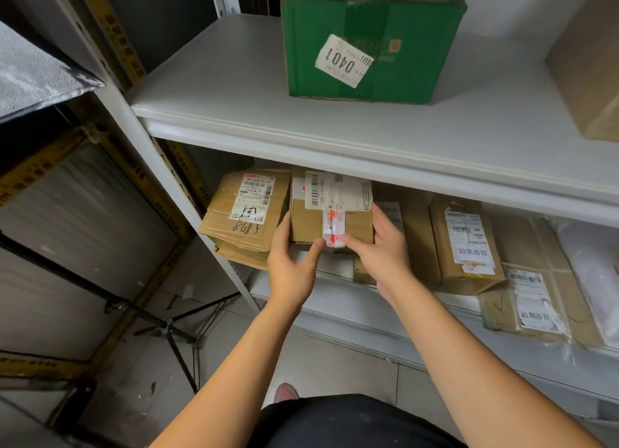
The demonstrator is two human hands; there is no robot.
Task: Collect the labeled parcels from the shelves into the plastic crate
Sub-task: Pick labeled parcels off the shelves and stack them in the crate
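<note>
A small brown cardboard parcel with a white barcode label and a strip of red-and-white tape (331, 219) is held from both sides at the front of the lower white metal shelf (335, 300). The left hand (291, 256) is set against the parcel's left face and the right hand (385, 246) against its right face, with both thumbs laid along the front lower edge. The fingers (382, 216) of both hands are clamped on the parcel. A two-sided hold is probably chosen because neighbours stand close on either side and leave little room for a grip from above. Whether the parcel rests on the shelf or is already lifted off it cannot be told.

Just left of the held parcel a creased brown carton with a printed label and handwritten digits (244, 213) is seen, tipped towards the shelf's edge. To the right of the held parcel an upright brown box with a white label (465, 246) stands near it, probably next to be picked. Above the held parcel, on the upper white shelf board (234, 89), a green cardboard box with a numbered sticker (368, 45) is kept well apart from it.

The plastic crate is not in view, so the parcel is judged to be at the pick-up step, with the carry yet to be made.
</note>
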